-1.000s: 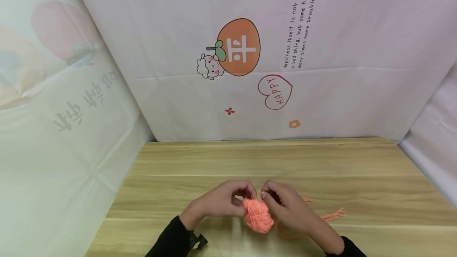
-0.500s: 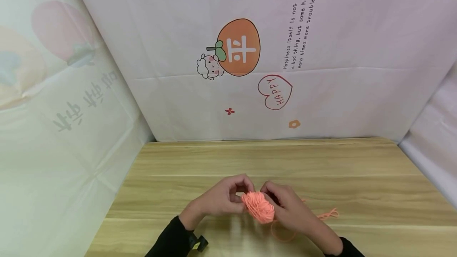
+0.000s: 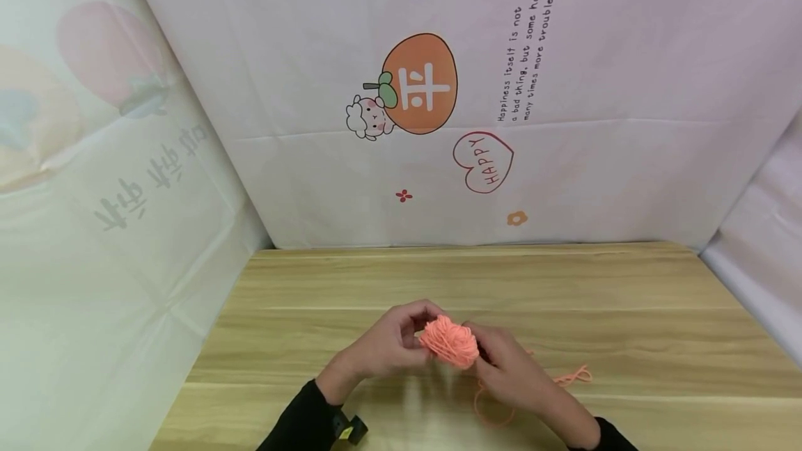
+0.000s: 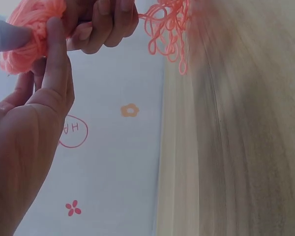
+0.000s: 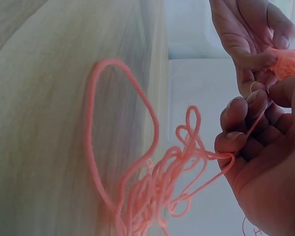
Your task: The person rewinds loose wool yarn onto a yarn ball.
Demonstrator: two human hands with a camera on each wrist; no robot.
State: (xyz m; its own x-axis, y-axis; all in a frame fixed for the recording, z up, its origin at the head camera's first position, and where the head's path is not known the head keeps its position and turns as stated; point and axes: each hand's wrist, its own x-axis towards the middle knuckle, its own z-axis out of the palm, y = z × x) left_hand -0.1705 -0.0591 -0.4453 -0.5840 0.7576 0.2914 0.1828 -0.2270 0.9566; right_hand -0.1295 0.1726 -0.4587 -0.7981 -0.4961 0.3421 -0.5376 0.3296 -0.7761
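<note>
A ball of coral yarn (image 3: 450, 342) is up between both hands over the wooden table. My left hand (image 3: 388, 343) pinches its left side between thumb and fingers; in the left wrist view the thumb presses into the wound strands of the ball (image 4: 27, 42). Close at the ball's right side, my right hand (image 3: 516, 371) has its fingers curled round a strand of yarn (image 5: 255, 123), which runs through them in the right wrist view. From that hand trails a tangle of loose yarn (image 5: 152, 191), with one wide loop (image 5: 91, 123) beside it.
The wood-grain table (image 3: 313, 284) lies below the hands. A white printed cloth (image 3: 583, 179) rises along its back edge, with another cloth (image 3: 188, 284) on the left. A small black device (image 3: 357, 430) sits by the left wrist.
The yarn ball has moved up in the head view and turned, the left hand rising with it. The loose loop under the right hand has shifted slightly left and down.
</note>
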